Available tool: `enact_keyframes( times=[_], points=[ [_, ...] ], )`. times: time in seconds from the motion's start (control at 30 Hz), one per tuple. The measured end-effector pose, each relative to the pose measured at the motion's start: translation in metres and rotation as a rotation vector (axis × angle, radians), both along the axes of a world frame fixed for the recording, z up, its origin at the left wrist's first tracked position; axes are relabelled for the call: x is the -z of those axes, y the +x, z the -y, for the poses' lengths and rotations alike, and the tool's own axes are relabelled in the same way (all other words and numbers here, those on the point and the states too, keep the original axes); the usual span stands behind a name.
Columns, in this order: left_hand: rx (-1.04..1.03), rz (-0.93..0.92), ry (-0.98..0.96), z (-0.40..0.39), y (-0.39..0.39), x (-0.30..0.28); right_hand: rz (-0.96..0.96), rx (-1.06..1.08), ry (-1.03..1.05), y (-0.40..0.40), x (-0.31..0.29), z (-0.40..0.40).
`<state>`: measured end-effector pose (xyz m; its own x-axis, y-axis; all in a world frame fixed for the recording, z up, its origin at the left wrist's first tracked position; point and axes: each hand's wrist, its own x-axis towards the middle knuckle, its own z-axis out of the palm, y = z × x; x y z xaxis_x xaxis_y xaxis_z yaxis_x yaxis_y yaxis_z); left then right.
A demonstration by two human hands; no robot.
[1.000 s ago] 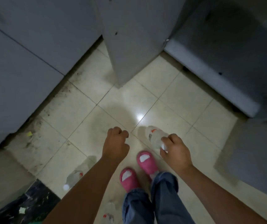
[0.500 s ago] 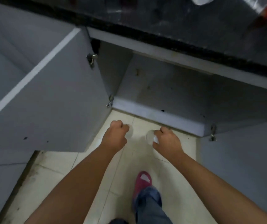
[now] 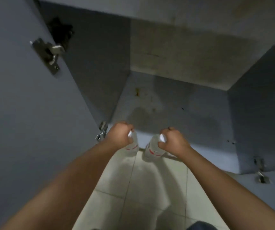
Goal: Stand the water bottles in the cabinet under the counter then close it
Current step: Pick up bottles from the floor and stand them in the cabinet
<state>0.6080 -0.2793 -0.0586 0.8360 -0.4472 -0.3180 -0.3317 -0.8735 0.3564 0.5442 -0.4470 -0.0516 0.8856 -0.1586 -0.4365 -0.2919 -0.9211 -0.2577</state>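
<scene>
While hands grip them, 2 bottles [image 3: 153, 149] hang below.

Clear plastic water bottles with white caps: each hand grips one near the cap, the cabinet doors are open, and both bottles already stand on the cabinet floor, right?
Not quite. The head view shows both clear plastic water bottles held in front of the cabinet's lower edge, over the tiled floor, not yet inside. The left hand and right hand do grip them near the caps, doors open.
</scene>
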Motion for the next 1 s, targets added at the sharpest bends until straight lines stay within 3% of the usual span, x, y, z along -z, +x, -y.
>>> enact_keyframes(
  times=[0.23, 0.43, 0.63, 1.0],
  points=[
    [-0.049, 0.157, -0.127, 0.000, 0.045, 0.056, 0.245, 0.040, -0.010, 0.042, 0.054, 0.005],
    [0.022, 0.153, -0.173, -0.003, 0.051, 0.069, 0.277, 0.045, 0.077, 0.044, 0.066, 0.001],
    [0.112, 0.185, -0.067, -0.008, 0.061, 0.070, 0.300, 0.049, 0.121, 0.048, 0.069, 0.002],
    [0.025, 0.195, 0.059, 0.003, 0.142, 0.069, 0.387, -0.029, 0.120, 0.144, 0.083, -0.018]
  ],
)
